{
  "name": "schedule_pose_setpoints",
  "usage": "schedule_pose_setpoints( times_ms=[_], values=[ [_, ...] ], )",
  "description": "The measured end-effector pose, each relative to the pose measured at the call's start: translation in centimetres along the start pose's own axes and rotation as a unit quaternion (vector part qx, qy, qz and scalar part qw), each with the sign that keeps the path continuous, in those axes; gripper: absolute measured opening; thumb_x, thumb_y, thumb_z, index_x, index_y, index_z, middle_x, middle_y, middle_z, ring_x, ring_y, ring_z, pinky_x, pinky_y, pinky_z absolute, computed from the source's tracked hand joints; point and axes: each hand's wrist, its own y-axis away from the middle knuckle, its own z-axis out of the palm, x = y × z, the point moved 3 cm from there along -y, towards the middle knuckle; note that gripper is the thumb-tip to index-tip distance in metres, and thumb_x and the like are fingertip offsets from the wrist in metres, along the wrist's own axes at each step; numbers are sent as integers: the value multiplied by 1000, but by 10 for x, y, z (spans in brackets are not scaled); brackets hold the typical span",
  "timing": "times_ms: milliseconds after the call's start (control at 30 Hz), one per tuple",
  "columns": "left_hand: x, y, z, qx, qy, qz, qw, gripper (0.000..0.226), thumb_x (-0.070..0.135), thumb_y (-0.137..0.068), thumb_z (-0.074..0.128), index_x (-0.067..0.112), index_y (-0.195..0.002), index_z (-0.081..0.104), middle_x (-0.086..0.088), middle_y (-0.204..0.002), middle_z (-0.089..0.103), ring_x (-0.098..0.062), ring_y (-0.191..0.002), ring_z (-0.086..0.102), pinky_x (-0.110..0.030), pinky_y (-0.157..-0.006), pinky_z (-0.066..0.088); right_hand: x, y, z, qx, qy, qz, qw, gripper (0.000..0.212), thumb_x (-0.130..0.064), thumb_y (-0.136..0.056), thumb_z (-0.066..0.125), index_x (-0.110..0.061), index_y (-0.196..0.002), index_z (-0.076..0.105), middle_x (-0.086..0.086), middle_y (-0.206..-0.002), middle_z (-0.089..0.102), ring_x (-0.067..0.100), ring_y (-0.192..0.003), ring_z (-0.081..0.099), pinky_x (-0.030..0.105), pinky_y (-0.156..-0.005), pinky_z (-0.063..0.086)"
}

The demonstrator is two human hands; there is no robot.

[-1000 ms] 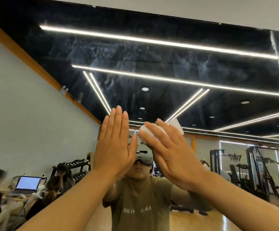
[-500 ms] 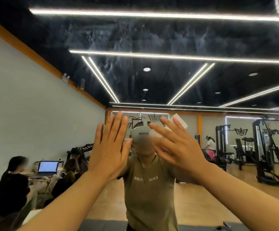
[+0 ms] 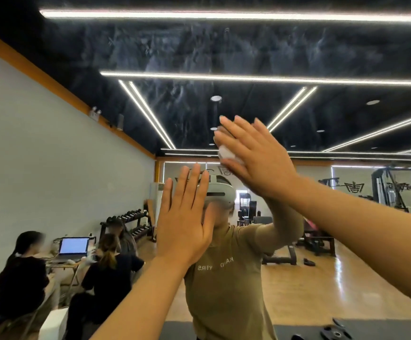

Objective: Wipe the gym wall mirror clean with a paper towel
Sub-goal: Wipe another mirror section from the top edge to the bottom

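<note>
The wall mirror (image 3: 224, 52) fills the view, with smeary streaks across its upper part over the reflected dark ceiling. My right hand (image 3: 256, 158) presses a white paper towel (image 3: 226, 153) flat against the glass with straight fingers; only a small edge of the towel shows under the palm. My left hand (image 3: 184, 222) lies flat on the mirror, lower and to the left, fingers straight and together, holding nothing. My own reflection in an olive T-shirt (image 3: 224, 278) stands behind both hands.
The mirror reflects a gym: people seated at a table with a laptop (image 3: 73, 246) at lower left, a dumbbell rack (image 3: 130, 222), weight machines (image 3: 391, 190) at right, a wooden floor. Dark weight plates (image 3: 334, 333) lie at the bottom right.
My right hand has slid the paper towel upward and to the right on the glass. My left hand stays flat on the mirror. The view has tilted down since one second ago.
</note>
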Motion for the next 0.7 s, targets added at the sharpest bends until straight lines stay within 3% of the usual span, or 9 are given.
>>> schedule_pose_setpoints(
  times_ms=[200,333,500,633,700],
  values=[
    [1,1,-2,27,17,6,999,59,42,-106,17,16,-159,15,-6,-167,11,-24,-155,10,-45,-125,3,35,-99,-20,2,-1,108,994,54,-41,-108,29,-18,-157,26,3,-167,15,28,-153,12,47,-124,8],
    [0,1,-3,31,15,6,999,61,41,-104,25,17,-159,15,-6,-167,13,-24,-155,10,-45,-125,3,41,-107,-18,20,8,161,987,55,-41,-109,27,-19,-159,20,1,-167,14,28,-154,9,45,-124,4],
    [0,1,-2,17,16,1,1000,60,44,-106,14,16,-159,17,-6,-168,12,-23,-155,9,-47,-124,6,17,-46,-11,57,10,114,992,50,-31,-107,40,-16,-155,34,5,-162,31,34,-150,23,52,-122,13],
    [0,3,-1,15,16,3,1000,61,41,-105,24,15,-160,17,-5,-168,9,-23,-155,7,-49,-124,8,-9,49,-1,46,21,85,995,66,-19,-98,61,-16,-156,29,8,-164,24,36,-151,18,54,-123,13],
    [-1,3,-1,12,5,1,1000,63,41,-104,26,14,-160,17,-4,-168,7,-22,-155,6,-49,-124,8,-20,103,3,31,21,62,997,70,-14,-95,62,-17,-156,28,7,-165,21,36,-152,15,55,-123,12]
  ],
)
